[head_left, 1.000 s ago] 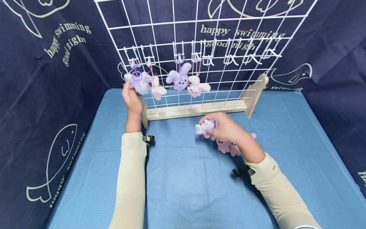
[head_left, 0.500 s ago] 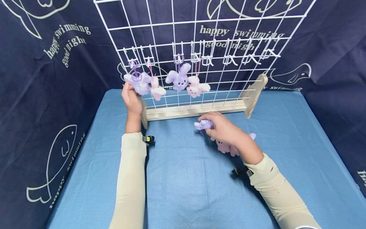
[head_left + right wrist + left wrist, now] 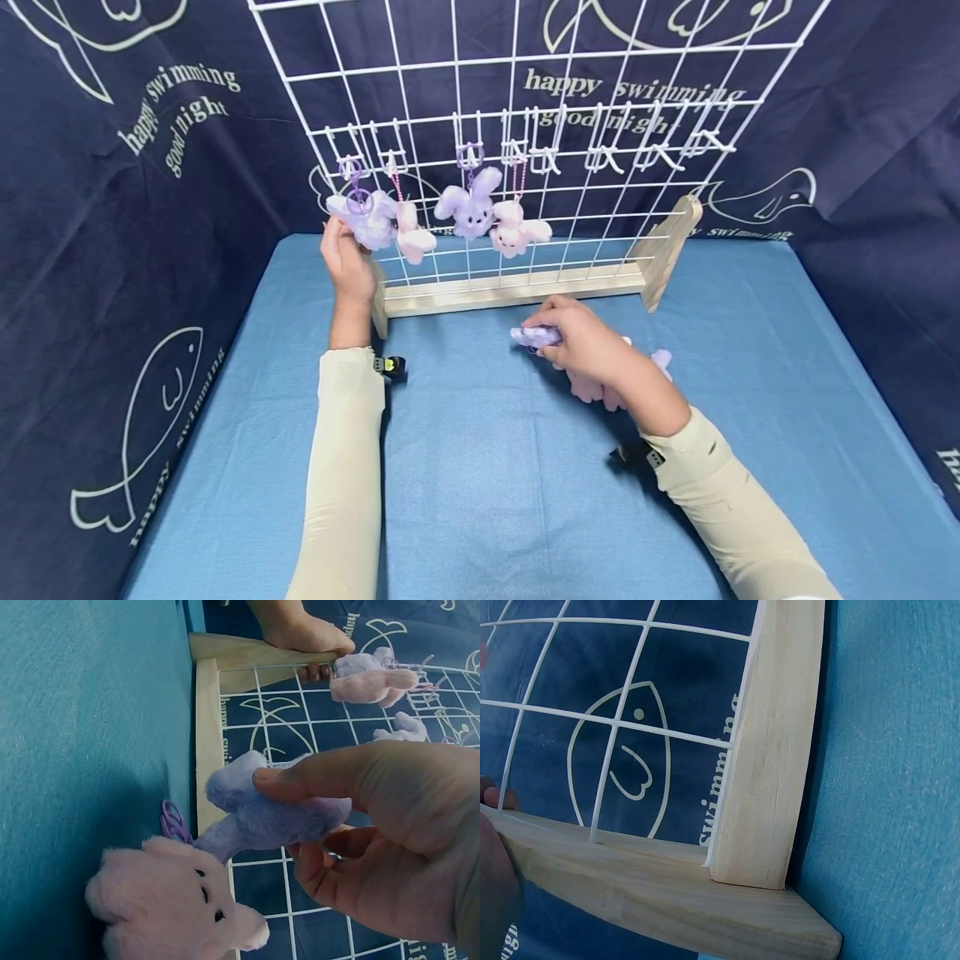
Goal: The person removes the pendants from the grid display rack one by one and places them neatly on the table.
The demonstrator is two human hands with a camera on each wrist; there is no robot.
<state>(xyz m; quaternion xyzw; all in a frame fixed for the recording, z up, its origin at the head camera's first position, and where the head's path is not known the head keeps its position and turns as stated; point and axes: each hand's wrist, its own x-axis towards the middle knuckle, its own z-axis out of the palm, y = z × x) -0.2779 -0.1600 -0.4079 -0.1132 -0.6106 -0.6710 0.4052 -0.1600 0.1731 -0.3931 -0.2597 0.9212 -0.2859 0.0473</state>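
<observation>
My right hand (image 3: 581, 333) pinches a purple plush bunny keychain (image 3: 274, 814) between thumb and fingers, low over the table. Its purple ring and chain (image 3: 174, 821) dangle beside a pink plush bunny (image 3: 169, 900). In the head view the hand and forearm partly cover pink bunnies (image 3: 588, 389) and a purple one (image 3: 660, 360) on the cloth. My left hand (image 3: 348, 267) grips the wooden left end (image 3: 379, 304) of a white wire grid rack (image 3: 517, 57), fingertips showing behind the grid in the right wrist view. A purple bunny (image 3: 371, 223) hangs right above it.
Hanging from hooks are a pink bunny (image 3: 414, 233), another purple bunny (image 3: 471, 207) and another pink bunny (image 3: 513, 229). Several bare white hooks (image 3: 603, 158) line the right part. A wooden bar (image 3: 480, 294) forms the rack's base. Dark printed fabric (image 3: 135, 275) surrounds the blue table cloth (image 3: 465, 483).
My right hand has shifted slightly and its fingers have re-gripped the purple bunny, which now lies flatter and a little lower. The left hand and hanging bunnies stay put.
</observation>
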